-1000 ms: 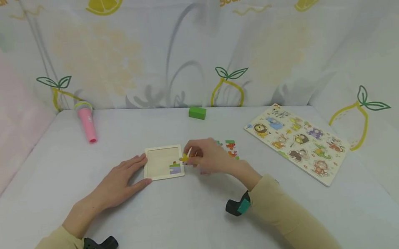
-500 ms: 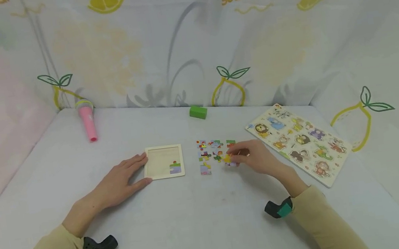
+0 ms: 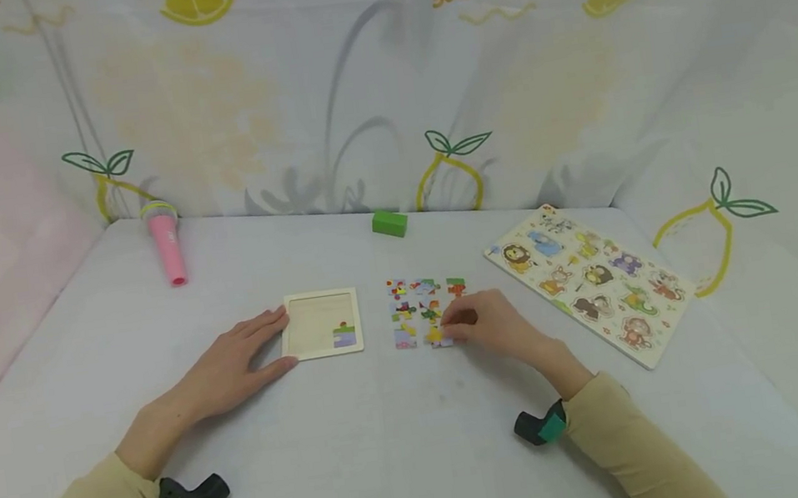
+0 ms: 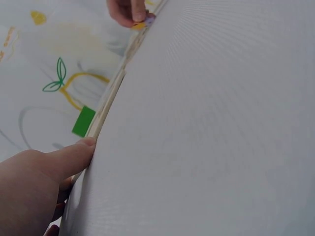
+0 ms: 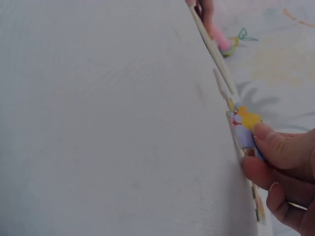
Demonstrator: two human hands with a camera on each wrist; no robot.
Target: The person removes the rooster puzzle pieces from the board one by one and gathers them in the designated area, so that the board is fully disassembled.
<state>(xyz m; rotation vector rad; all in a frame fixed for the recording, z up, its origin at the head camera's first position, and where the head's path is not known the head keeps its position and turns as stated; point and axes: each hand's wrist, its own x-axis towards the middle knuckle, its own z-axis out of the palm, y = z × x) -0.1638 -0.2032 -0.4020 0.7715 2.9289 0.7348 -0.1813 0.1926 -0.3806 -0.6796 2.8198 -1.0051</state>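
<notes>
In the head view my left hand [image 3: 227, 367] rests at the left side of a small wooden puzzle tray [image 3: 356, 315], thumb at the near corner and straight fingers at the far one. A green-and-lavender jigsaw piece [image 3: 345, 337] lies in the tray's near right corner. To the right of the tray, my right hand [image 3: 497, 323] pinches a yellow-and-lavender jigsaw piece [image 5: 246, 129] between thumb and fingers. That piece is tilted in the right wrist view, close over the loose jigsaw pieces [image 3: 405, 338], some of which the hand hides.
An animal puzzle board [image 3: 595, 282] lies at an angle on the right. Toward the back are a green block [image 3: 390, 224] and, at the left, a pink toy microphone [image 3: 169, 250]. A printed cloth [image 3: 290, 112] hangs behind the white table.
My right hand has moved right, from the tray's edge to over the loose pieces, then slightly back left and nearer me, still holding the piece. My left hand stays at the tray.
</notes>
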